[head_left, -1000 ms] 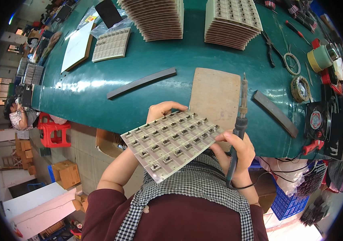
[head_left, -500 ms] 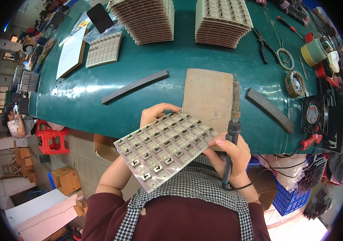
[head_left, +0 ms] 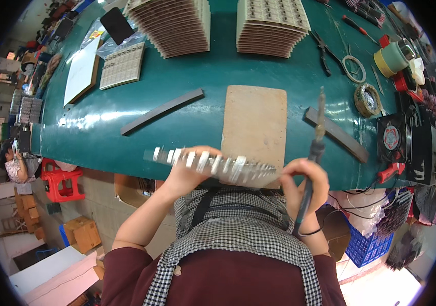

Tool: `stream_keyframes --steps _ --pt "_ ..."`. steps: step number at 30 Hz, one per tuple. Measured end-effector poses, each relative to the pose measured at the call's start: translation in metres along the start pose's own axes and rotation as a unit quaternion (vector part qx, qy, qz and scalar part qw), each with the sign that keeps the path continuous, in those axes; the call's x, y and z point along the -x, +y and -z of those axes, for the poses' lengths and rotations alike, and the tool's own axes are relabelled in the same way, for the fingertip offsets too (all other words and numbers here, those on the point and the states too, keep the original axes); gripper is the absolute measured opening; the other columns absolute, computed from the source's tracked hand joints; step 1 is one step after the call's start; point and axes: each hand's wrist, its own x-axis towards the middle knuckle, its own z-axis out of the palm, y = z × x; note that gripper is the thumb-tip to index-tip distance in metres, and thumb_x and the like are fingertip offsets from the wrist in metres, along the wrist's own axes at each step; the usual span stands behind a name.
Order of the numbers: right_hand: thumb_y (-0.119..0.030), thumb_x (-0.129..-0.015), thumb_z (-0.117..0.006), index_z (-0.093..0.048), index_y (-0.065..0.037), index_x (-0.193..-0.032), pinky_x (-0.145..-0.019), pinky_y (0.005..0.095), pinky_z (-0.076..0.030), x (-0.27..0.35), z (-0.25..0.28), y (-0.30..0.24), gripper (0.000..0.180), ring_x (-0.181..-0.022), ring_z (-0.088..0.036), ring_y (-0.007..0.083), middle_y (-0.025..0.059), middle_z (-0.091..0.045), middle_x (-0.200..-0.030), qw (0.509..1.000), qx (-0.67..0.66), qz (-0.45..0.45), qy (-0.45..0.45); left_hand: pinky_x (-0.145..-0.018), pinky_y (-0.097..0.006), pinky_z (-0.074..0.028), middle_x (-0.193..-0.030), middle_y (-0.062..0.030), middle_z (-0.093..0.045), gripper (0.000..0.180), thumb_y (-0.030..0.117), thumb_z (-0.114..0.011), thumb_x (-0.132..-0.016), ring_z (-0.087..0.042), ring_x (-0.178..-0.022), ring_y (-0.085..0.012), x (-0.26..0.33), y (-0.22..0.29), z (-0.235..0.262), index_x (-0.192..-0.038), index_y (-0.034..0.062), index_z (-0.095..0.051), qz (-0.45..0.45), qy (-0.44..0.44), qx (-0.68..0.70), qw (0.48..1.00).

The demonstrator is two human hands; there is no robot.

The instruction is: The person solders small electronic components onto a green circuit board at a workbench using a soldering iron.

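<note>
My left hand (head_left: 190,173) grips a circuit board panel (head_left: 233,170) set with rows of small black-and-metal switches. The panel is tilted nearly edge-on and blurred by motion, so its face is mostly hidden. My right hand (head_left: 309,184) holds a soldering iron (head_left: 316,149) with its tip pointing up and away from me. The thumb and finger of that hand are at the panel's right corner; whether they pinch it I cannot tell. Beyond the panel, a flat tan board (head_left: 254,122) lies on the green table (head_left: 177,76).
Two tall stacks of panels (head_left: 184,30) (head_left: 271,33) stand at the back. Grey bars (head_left: 163,111) (head_left: 338,135) flank the tan board. Pliers (head_left: 323,53), a solder roll (head_left: 367,100) and a small fan unit (head_left: 392,137) are on the right. A single panel (head_left: 122,66) lies left.
The panel has turned from face-up to nearly edge-on. My right hand and the soldering iron have shifted slightly right. The view has also moved a little.
</note>
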Motion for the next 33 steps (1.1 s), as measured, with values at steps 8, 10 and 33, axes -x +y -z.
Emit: stream_keyframes --steps 8,10,33 --pt "0.003 -0.074 -0.065 -0.056 -0.004 -0.101 -0.061 0.0228 -0.047 -0.023 0.008 0.025 0.029 -0.066 -0.058 0.0101 0.0052 -0.061 -0.074 0.957 0.055 -0.279 -0.059 -0.035 -0.018 -0.019 -0.080 -0.0077 -0.066 0.015 0.006 -0.059 -0.082 -0.027 -0.039 -0.0002 0.028 0.014 -0.043 -0.091 -0.0056 -0.063 0.272 -0.080 0.305 0.909" --pt "0.003 -0.074 -0.066 -0.056 -0.004 -0.101 -0.062 0.0236 -0.047 -0.022 0.010 0.027 0.030 -0.067 -0.058 0.0100 0.0055 -0.061 -0.075 0.949 0.065 -0.296 -0.090 -0.034 -0.018 -0.018 -0.078 -0.0068 -0.065 0.015 0.006 -0.059 -0.082 -0.027 -0.039 -0.0005 0.028 0.013 -0.047 -0.091 -0.0053 -0.063 0.305 -0.078 0.325 0.892" --pt "-0.014 -0.074 -0.053 -0.064 0.004 -0.078 -0.050 0.0305 -0.047 0.028 0.057 -0.042 0.021 -0.053 -0.059 0.0231 0.0129 -0.061 -0.062 0.964 0.016 -0.214 -0.156 -0.037 -0.019 -0.017 -0.062 0.0001 -0.056 0.011 0.005 -0.060 -0.080 -0.028 -0.040 -0.0008 0.017 0.028 -0.058 -0.086 -0.0035 -0.063 0.343 -0.035 0.281 0.896"
